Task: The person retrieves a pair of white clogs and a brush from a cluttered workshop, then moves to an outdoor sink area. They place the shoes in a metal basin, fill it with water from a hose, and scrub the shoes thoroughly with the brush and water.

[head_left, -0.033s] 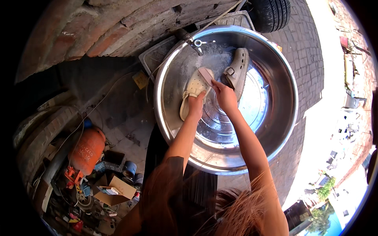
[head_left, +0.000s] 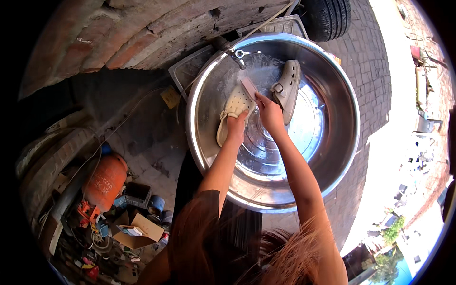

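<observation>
While I lean over the basin (head_left: 342, 156), I hold a shoe (head_left: 233, 107) and a brush (head_left: 249, 88).

My left hand (head_left: 236, 127) is closed tight around the middle of the pale shoe, which lies under it against the basin's left wall, toe end pointing down. My right hand (head_left: 269, 114) is curled shut on the pink brush, and the brush touches the top end of that shoe. The big shiny metal basin has water and foam in it. A second shoe (head_left: 287, 88) lies in the basin too, just beside my right hand, near the tap (head_left: 237, 54) at the rim.
</observation>
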